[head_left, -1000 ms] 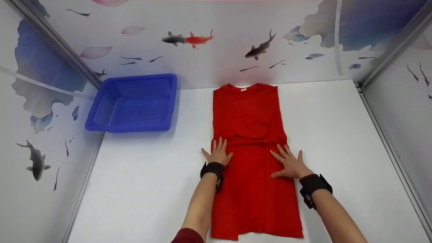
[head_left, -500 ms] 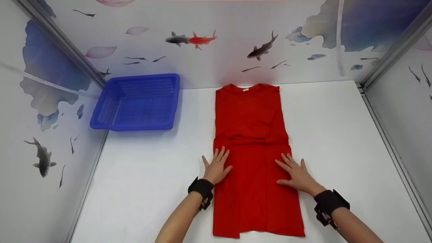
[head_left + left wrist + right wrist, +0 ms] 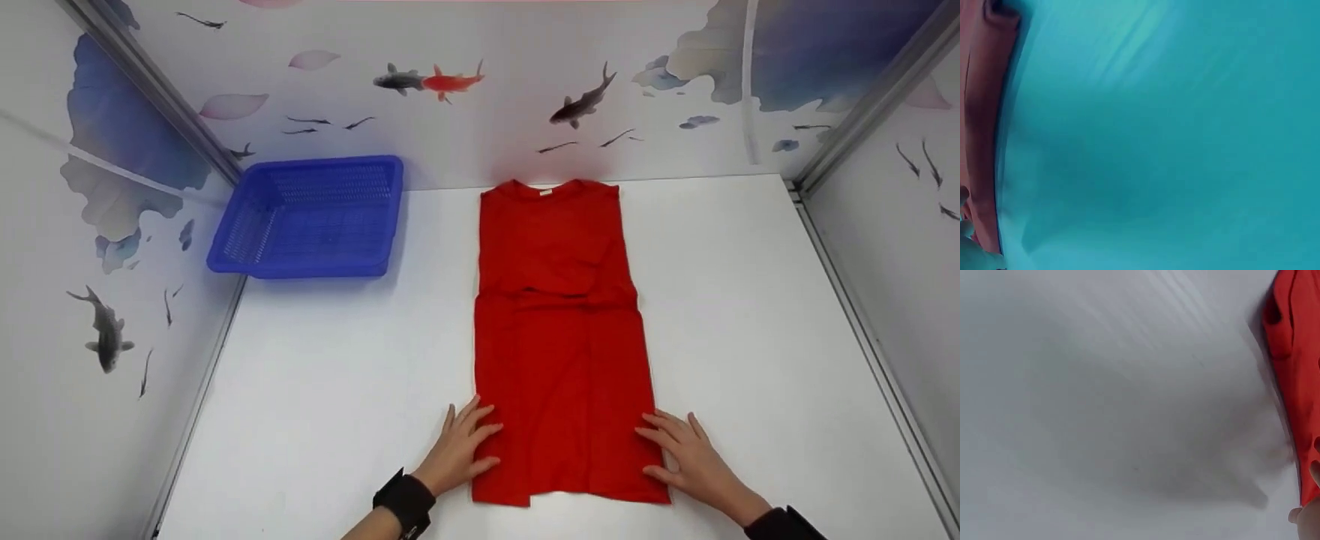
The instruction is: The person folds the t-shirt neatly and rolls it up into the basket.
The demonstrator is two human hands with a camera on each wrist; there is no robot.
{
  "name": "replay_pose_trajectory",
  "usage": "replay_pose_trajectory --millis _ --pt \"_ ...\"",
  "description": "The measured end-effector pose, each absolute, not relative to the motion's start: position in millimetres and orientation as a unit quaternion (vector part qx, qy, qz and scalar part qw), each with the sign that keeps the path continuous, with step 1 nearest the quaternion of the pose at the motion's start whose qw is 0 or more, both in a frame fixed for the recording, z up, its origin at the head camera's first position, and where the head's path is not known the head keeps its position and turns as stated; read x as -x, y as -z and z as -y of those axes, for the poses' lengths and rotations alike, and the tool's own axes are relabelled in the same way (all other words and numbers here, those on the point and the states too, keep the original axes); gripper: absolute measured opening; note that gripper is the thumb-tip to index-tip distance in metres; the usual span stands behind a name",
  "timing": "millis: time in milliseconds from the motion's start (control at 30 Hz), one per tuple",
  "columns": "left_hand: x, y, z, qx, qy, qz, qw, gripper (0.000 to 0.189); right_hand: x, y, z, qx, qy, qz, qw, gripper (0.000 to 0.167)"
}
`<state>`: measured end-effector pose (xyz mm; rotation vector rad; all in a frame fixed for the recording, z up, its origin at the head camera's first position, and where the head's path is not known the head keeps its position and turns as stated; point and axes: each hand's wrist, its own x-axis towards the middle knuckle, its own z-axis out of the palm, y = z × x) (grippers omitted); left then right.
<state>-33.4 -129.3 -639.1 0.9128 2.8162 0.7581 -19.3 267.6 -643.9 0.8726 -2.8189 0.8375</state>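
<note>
- Red garment (image 3: 555, 352): flat on a white table (image 3: 330, 367), from 12 to 6 o'clock.
- Left hand (image 3: 455, 451): fingers spread, at its 7 o'clock edge.
- Right hand (image 3: 694, 463): spread, 5 o'clock edge.

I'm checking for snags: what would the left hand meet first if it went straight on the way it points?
The red garment: the left hand, angled forward and inward, overlaps its left edge in the head view. Whether it touches or hovers is hard to tell.
</note>
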Motion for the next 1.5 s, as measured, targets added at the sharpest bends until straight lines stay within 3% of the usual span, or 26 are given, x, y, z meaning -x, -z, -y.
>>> replay_pose_trajectory --millis 233,367,500,567,633,667,733,800,1067,1500 --pt "7 650 140 -0.351 -0.223 -0.909 0.007 0.041 -3 657 -279 -0.366 -0.239 0.894 0.102 0.047" --pt "0 658 146 -0.366 -0.226 -0.903 -0.007 0.039 -5 663 -282 -0.387 -0.261 0.875 0.132 0.032" --pt "1 661 145 -0.367 -0.213 -0.905 -0.034 0.030 -1 670 -281 -0.400 -0.273 0.858 0.172 0.052" --pt "3 660 142 -0.364 -0.197 -0.909 -0.041 0.025 2 670 -280 -0.401 -0.265 0.858 0.183 0.038" --pt "4 657 139 -0.360 -0.182 -0.914 -0.038 0.022 3 668 -278 -0.397 -0.255 0.863 0.183 0.011" --pt "4 654 138 -0.357 -0.178 -0.916 -0.032 0.021 2 666 -277 -0.393 -0.249 0.867 0.179 0.003" --pt "3 648 137 -0.354 -0.174 -0.919 -0.014 0.019 0 661 -277 -0.384 -0.246 0.875 0.165 0.026" --pt "1 641 137 -0.350 -0.176 -0.920 0.013 0.019 -4 656 -276 -0.372 -0.248 0.883 0.143 0.031" --pt "2 618 136 -0.336 -0.208 -0.914 0.087 0.015 -12 631 -276 -0.328 -0.278 0.903 0.009 0.026" --pt "73 577 124 -0.323 -0.259 -0.900 0.136 0.018 63 585 -271 -0.235 -0.382 0.883 -0.136 0.015"
